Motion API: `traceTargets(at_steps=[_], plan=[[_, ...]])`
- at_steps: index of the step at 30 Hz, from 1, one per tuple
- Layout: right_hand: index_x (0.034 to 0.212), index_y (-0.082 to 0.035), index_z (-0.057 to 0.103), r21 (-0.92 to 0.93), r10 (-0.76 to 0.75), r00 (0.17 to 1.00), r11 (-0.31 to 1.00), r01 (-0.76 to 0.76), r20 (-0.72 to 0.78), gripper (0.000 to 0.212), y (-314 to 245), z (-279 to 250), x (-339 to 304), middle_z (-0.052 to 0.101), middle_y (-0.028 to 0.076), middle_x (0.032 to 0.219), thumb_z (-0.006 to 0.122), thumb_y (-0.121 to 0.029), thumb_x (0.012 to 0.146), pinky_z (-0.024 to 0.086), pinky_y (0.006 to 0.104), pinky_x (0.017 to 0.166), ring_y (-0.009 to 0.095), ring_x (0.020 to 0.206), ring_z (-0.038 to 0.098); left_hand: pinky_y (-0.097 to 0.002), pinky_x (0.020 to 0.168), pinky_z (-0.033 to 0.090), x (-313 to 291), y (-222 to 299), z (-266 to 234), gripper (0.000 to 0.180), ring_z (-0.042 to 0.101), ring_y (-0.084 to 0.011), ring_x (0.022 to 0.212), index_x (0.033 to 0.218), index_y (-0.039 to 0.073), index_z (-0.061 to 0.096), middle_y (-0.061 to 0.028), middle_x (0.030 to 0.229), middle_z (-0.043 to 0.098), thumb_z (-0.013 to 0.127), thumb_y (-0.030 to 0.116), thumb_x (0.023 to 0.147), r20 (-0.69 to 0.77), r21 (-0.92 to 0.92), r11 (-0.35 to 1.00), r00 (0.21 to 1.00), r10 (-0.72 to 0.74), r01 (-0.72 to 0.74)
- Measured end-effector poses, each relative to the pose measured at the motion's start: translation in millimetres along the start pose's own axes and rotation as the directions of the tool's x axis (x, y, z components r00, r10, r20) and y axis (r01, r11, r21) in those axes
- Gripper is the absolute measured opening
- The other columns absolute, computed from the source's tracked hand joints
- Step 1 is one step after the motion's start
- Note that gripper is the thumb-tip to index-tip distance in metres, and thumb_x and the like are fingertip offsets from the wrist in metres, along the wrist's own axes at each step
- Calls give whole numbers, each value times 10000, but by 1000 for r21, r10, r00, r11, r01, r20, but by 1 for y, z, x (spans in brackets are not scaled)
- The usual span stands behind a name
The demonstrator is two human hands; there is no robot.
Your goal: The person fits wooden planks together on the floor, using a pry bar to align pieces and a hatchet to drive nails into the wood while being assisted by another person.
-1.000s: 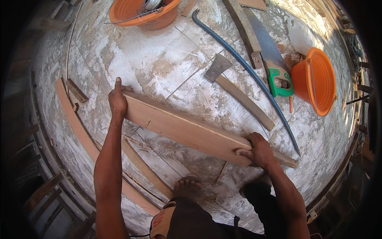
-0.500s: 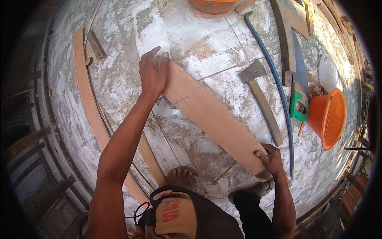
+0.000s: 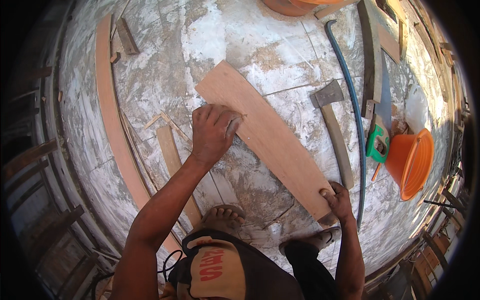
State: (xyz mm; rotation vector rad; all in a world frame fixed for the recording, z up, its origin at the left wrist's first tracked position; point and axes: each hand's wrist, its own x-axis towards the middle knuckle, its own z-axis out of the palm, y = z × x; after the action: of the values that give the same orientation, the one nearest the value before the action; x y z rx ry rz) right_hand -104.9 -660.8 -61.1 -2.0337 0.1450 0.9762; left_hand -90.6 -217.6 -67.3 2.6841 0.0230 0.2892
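Note:
A long reddish-brown wooden board [image 3: 272, 147] lies slantwise in front of me, its far end toward the upper left. My left hand [image 3: 215, 131] is closed at its left edge, partway down from the far end, with the fingertips beside a small dark mark. At the near right end my right hand [image 3: 340, 201] grips the board's edge, thumb on top and the other fingers mostly hidden. That corner of the board looks dark. Just right of the board, an axe [image 3: 336, 135] with a wooden handle lies on the floor.
A blue crowbar [image 3: 351, 100], a green-handled saw [image 3: 378, 142] and an orange bucket [image 3: 411, 162] are to the right. Another orange bucket [image 3: 295, 6] stands at the far edge. Leftward lie a long plank [image 3: 111, 100], a short wood block [image 3: 127, 37] and a narrow strip [image 3: 172, 160].
My left hand has slid from the board's far end down to its left edge, closing its fingers there. My right hand keeps its grip. The view has shifted slightly.

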Motion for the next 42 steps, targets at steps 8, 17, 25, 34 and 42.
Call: traceTargets(at_steps=[8,17,25,34,42], plan=[[1064,40,716,-54,-38,998,998,35,-54,514,6,2,-2,703,145,896,828,-405,834,522,369,765,233,815,659,-455,947,436,15,3,-18,157,592,-320,1028,1072,17,663,-117,1034,663,683,126,961,119,-192,955,971,-207,227],[1063,19,707,-149,-126,986,983,109,-113,499,-5,7,-11,699,174,921,898,-299,729,537,410,789,312,844,681,-476,1101,390,5,-53,-30,723,443,-346,1311,1486,33,450,-204,1438,399,767,369,931,-201,-203,835,813,-546,511],[1112,-4,634,-556,-374,882,815,165,-286,765,-34,14,-51,624,154,998,906,-505,602,496,477,794,378,905,606,-503,1160,339,41,45,-13,830,467,-294,1339,1435,170,552,-95,1360,538,818,592,771,235,-58,902,872,430,-429],[1161,-23,556,-760,-500,826,634,145,-260,847,-8,12,-63,584,169,1018,705,-748,747,436,510,832,386,942,549,-411,995,452,25,60,11,396,589,-219,1112,1159,132,632,-32,1102,612,702,373,853,399,-38,838,760,512,-545],[1205,-11,539,-806,-565,787,571,157,-248,877,9,29,-73,563,182,1069,658,-776,792,409,536,889,397,992,524,-407,978,434,-8,58,7,252,585,-185,1094,1133,164,648,-6,1098,609,620,230,891,304,26,846,810,501,-533]])
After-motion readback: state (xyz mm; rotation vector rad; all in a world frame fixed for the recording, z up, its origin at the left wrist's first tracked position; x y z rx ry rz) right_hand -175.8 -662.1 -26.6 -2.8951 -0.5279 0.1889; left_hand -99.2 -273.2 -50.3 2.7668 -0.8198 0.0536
